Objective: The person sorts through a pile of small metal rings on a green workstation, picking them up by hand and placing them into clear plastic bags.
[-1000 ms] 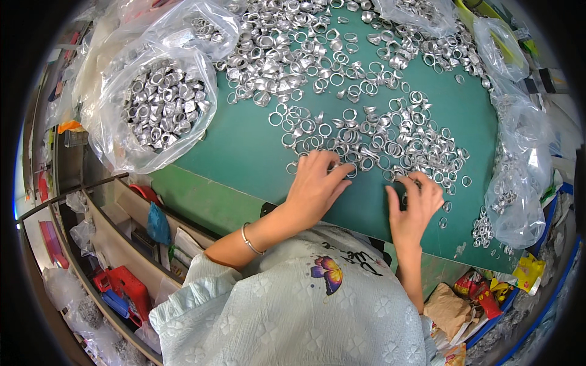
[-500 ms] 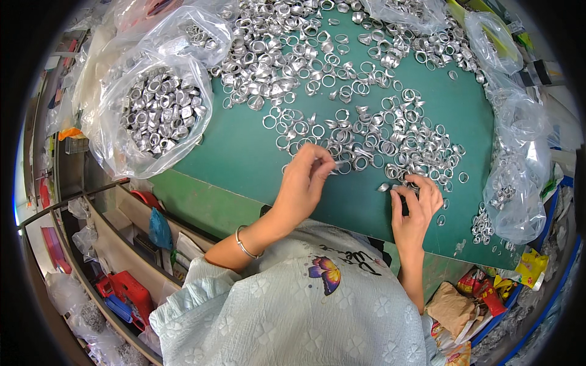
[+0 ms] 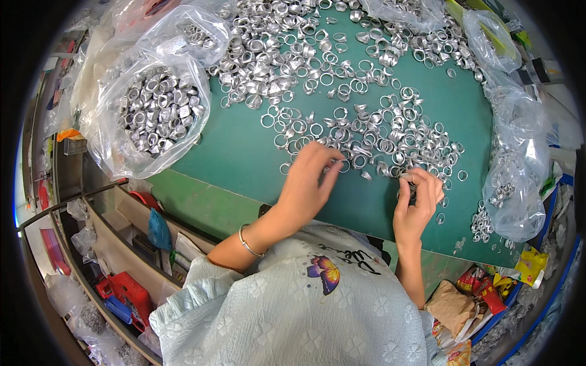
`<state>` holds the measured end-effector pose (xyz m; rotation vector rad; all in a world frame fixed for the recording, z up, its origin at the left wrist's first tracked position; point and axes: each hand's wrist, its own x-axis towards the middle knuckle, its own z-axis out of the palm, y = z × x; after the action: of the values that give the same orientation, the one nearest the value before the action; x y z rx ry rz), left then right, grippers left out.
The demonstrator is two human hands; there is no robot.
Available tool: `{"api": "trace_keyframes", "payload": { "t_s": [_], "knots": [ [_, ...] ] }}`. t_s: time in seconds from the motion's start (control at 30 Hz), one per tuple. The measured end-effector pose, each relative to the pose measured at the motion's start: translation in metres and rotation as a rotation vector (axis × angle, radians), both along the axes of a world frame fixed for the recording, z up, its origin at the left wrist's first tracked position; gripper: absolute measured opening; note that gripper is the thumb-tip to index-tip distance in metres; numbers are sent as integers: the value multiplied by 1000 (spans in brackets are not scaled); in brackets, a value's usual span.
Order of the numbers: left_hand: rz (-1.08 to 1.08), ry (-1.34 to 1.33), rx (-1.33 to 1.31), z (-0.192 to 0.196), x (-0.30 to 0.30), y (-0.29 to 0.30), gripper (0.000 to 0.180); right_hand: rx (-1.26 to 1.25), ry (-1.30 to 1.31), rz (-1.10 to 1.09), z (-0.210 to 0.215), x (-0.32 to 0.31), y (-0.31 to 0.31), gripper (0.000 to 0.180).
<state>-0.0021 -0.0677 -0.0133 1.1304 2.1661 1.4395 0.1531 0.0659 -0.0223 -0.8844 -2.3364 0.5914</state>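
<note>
Silver-coloured metal rings (image 3: 390, 131) lie in a loose pile on the green table mat (image 3: 244, 165). My left hand (image 3: 310, 178) is at the pile's near left edge, thumb and bent fingers slightly apart, with nothing visible held between them. A loose ring (image 3: 365, 175) lies between my two hands. At the pile's near right edge, my right hand (image 3: 417, 200) is closed, with silver rings (image 3: 407, 177) showing at the thumb and fingertips. Its curled fingers hide how many it holds.
A clear plastic bag (image 3: 204, 100) full of chunkier rings stands at the left. More rings (image 3: 262, 58) spread across the far side. Bags (image 3: 516, 189) and a small ring heap (image 3: 481, 222) line the right edge. Open drawers (image 3: 131, 229) are at the lower left.
My left thumb and fingers have parted from a pinch. My right fingers have curled further inward, near the pile. A ring now lies between my hands; the one beside my right fingertips is gone.
</note>
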Motion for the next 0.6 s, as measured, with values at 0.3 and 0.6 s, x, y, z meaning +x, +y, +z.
{"api": "trace_keyframes", "payload": {
  "t_s": [0.3, 0.6],
  "knots": [
    [-196, 145, -61, -10, 30, 14, 18, 193, -241, 44, -1, -6, 0, 16],
    [-182, 416, -143, -19, 30, 53, 24, 210, -200, 110, -4, -8, 6, 14]
  ]
}}
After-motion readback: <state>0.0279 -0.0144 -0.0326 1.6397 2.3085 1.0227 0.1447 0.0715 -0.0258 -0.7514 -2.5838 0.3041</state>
